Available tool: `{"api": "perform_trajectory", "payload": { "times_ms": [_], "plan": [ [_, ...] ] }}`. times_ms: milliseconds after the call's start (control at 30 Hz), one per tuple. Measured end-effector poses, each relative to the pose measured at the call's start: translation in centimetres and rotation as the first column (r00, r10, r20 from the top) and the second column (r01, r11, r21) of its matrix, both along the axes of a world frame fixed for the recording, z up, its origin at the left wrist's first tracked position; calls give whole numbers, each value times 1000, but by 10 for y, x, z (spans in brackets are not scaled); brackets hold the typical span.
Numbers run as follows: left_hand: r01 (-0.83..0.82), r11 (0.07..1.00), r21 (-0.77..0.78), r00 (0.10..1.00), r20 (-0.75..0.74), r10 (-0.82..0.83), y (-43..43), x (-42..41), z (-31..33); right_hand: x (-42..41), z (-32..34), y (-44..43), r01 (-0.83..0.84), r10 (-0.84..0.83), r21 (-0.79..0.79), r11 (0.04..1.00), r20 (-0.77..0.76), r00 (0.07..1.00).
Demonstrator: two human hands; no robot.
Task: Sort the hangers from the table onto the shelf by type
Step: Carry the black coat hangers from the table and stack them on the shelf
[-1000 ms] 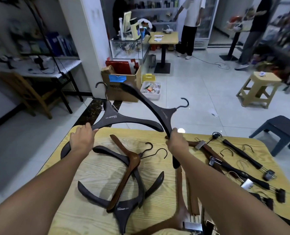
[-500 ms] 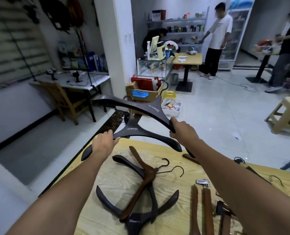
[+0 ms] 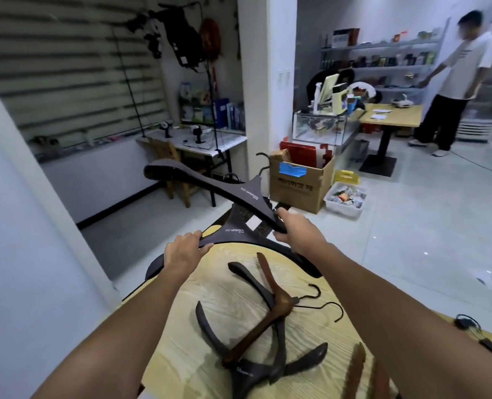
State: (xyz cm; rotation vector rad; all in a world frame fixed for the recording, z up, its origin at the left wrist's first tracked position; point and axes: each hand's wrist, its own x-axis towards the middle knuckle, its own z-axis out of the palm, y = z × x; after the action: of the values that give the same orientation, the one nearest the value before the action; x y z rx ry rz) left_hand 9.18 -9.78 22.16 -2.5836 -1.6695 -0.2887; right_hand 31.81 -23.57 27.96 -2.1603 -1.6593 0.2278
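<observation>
- Your right hand [image 3: 298, 233] gripped one end of the upper dark hanger [image 3: 224, 188]; its long axis ran from that hand away to the far left.
- Your left hand [image 3: 183, 250] curled round the left arm of the lower dark hanger [image 3: 234, 230], lying crosswise just beneath it, over the far edge of the bench [image 3: 210, 283].
- Both looked the same type, so probably one shelf spot; which shelf, you could not tell here.
</observation>
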Motion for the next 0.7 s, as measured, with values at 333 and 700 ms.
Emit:
{"api": "perform_trajectory", "payload": {
  "times_ms": [333,700],
  "plan": [
    [-199,979,31,977,85,196,-57,-88,27,-82,30,8,-317,315,5,948,104,943],
    [-571,821,-1,820,55,570,-142,-276,34,-251,38,18,-609,607,49,792,59,793]
  ]
}}
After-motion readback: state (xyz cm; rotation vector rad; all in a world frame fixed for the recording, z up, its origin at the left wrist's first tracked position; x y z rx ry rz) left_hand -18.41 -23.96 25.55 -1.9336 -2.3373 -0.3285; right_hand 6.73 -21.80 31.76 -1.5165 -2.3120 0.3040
